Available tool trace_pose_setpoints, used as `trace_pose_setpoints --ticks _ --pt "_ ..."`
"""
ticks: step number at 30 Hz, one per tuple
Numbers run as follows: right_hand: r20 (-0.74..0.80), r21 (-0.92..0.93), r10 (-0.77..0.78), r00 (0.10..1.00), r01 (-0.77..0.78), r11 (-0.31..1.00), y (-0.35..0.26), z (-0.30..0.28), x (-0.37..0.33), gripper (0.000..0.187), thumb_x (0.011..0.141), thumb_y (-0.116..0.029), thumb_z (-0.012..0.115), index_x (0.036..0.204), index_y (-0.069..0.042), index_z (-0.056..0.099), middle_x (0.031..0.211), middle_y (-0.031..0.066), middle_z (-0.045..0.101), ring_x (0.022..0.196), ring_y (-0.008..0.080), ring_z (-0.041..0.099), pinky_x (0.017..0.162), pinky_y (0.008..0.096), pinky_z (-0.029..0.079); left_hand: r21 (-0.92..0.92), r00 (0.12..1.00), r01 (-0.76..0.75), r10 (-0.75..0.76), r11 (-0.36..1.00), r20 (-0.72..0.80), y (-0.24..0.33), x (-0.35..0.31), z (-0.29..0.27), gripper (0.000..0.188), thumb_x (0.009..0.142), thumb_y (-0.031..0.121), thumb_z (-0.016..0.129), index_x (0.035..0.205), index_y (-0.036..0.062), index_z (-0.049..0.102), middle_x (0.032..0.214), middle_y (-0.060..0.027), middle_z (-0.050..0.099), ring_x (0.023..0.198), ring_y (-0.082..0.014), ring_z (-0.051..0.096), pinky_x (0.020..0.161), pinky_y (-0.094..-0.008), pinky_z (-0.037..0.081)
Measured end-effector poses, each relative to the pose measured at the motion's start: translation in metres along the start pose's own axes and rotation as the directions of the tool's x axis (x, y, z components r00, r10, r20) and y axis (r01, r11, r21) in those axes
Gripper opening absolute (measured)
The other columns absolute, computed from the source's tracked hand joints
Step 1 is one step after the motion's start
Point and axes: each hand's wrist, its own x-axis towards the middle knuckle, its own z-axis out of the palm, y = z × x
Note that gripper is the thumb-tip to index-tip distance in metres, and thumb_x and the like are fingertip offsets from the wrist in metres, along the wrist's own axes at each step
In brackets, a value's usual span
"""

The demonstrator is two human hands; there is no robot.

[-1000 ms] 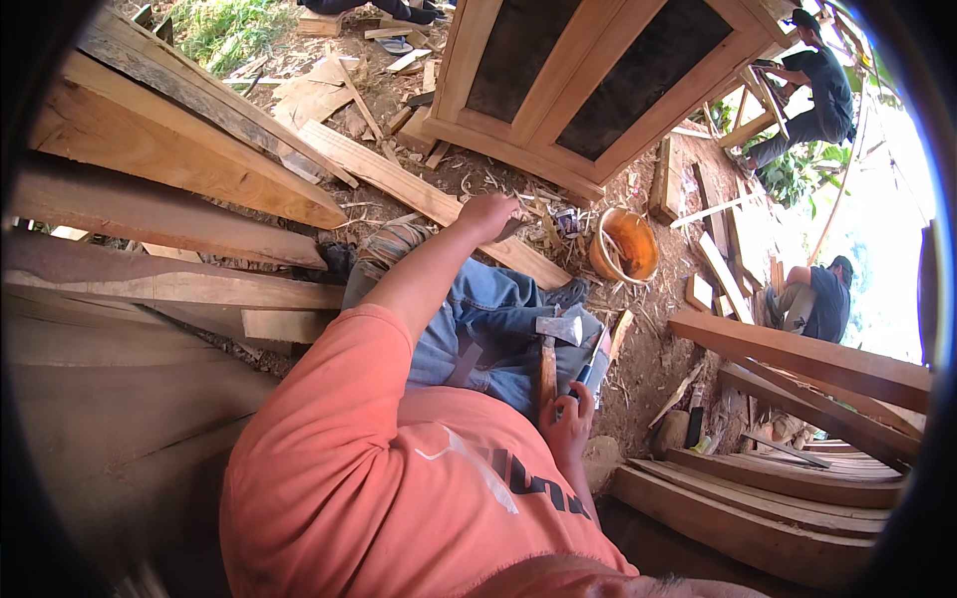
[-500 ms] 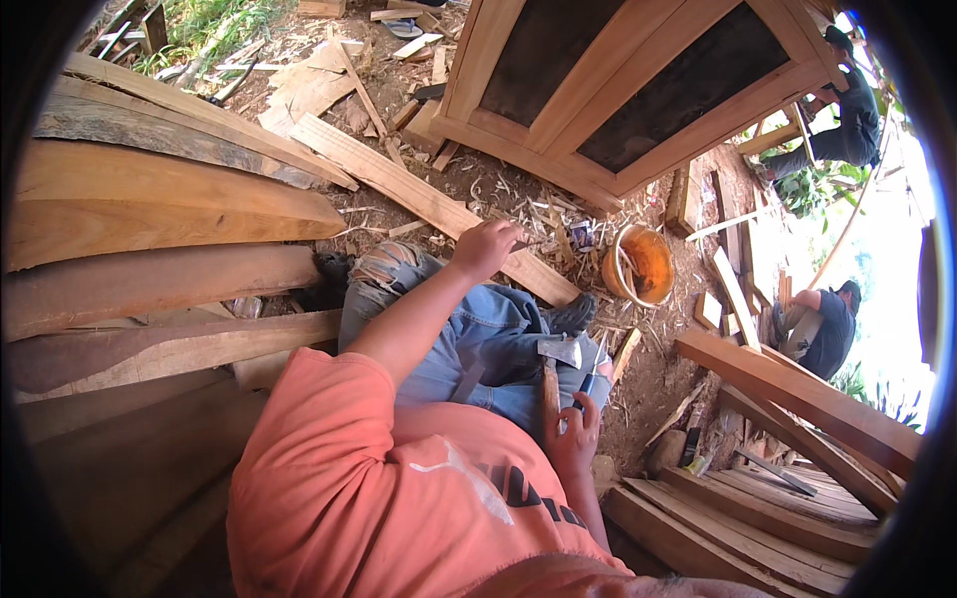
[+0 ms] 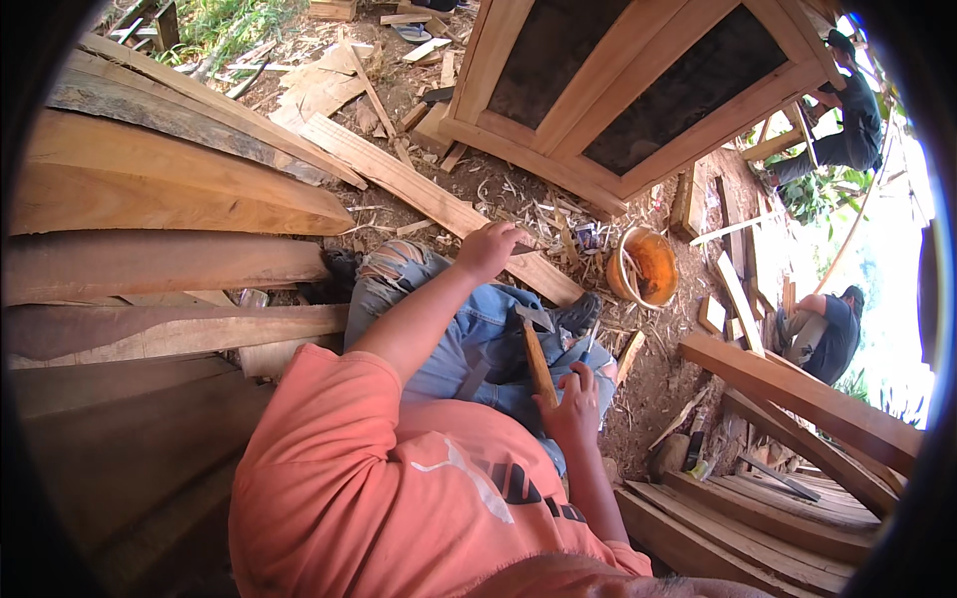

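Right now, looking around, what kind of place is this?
It looks like an open-air woodworking yard. There's a big panelled wooden piece, curly shavings scattered on the dirt ground, and a wooden-handled tool at the person's right hand.

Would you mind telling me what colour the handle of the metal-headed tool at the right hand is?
The handle is orange-brown, best seen in the head view.

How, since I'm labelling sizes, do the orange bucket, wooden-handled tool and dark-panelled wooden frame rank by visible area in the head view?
1. Dark-panelled wooden frame
2. Orange bucket
3. Wooden-handled tool
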Motion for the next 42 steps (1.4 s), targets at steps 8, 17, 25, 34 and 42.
trace_pose_setpoints --ticks 8,17,25,34,42 --pt "0.043 0.036 0.083 0.996 -0.084 0.996 -0.005 0.04 -0.017 0.04 0.078 -0.007 0.082 0.107 0.0 0.056 0.135 0.0235 0.054 0.114 0.0494 0.06 0.098 0.0552 0.052 -0.005 0.999 0.033 -0.033 0.999 0.019 0.001 -0.005 -0.004 0.029 0.1 0.015 0.064 0.126 0.0197 0.073 0.121 -0.008 0.073 0.112 -0.0329 0.071 0.091 -0.0472 0.06" --pt "0.028 -0.009 0.083 0.996 -0.082 0.997 0.0 0.056 -0.019 0.036 0.081 -0.001 0.07 0.115 0.003 0.057 0.134 0.0232 0.054 0.113 0.0509 0.061 0.097 0.0568 0.053 -0.01 0.997 0.078 -0.078 0.997 0.017 0.009 -0.008 -0.01 0.026 0.1 0.014 0.067 0.126 0.0196 0.071 0.115 -0.0043 0.072 0.11 -0.032 0.07 0.092 -0.0461 0.059" --pt "-0.075 -0.029 0.046 0.996 -0.049 0.998 0.009 0.035 -0.022 0.024 0.084 0.002 0.068 0.106 -0.001 0.058 0.128 0.0185 0.059 0.115 0.0469 0.061 0.097 0.0563 0.052 -0.049 0.999 0.048 -0.047 0.998 0.01 0.009 -0.014 -0.009 0.026 0.101 0.016 0.065 0.126 0.0176 0.071 0.115 -0.0082 0.071 0.11 -0.0345 0.07 0.091 -0.0485 0.059" --pt "-0.166 -0.11 0.147 0.975 -0.166 0.98 0.006 -0.022 -0.109 0.024 0.083 0.003 0.071 0.096 -0.005 0.053 0.128 0.0168 0.061 0.117 0.0442 0.06 0.098 0.0546 0.049 -0.108 0.999 0.045 -0.045 0.993 0.002 0.012 -0.013 -0.008 0.022 0.101 0.016 0.065 0.122 0.0172 0.07 0.116 -0.0091 0.071 0.112 -0.035 0.07 0.092 -0.0486 0.059" --pt "-0.12 0.009 0.146 0.982 -0.146 0.989 0.011 -0.002 -0.152 0.034 0.08 -0.007 0.083 0.096 -0.005 0.053 0.13 0.02 0.061 0.114 0.0455 0.061 0.096 0.053 0.051 -0.088 0.998 0.048 -0.044 0.995 0.049 0.011 -0.015 -0.005 0.022 0.102 0.018 0.065 0.124 0.017 0.068 0.118 -0.0097 0.07 0.109 -0.0366 0.07 0.09 -0.0497 0.058"
